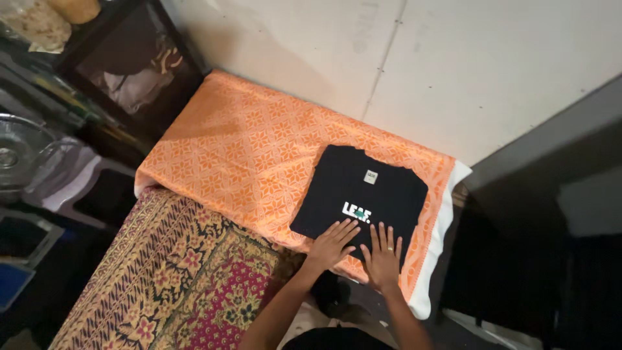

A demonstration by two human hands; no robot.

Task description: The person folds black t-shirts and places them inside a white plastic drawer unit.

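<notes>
While both hands are laid flat with fingers spread, the folded black shirt (359,194) is pressed along its near edge. The shirt extends directly ahead, away from the left hand (332,244) and right hand (383,257), on the orange patterned cloth (240,149). Nothing is gripped.

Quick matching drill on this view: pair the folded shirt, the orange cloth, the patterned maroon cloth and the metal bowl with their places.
1 folded black shirt
2 orange cloth
3 maroon floral cloth
4 metal bowl

A far left edge
B under both hands
C directly beneath the shirt
D lower left, beside the orange cloth

Pairs: 1-B, 2-C, 3-D, 4-A. The left hand and right hand lie flat on the shirt.
</notes>
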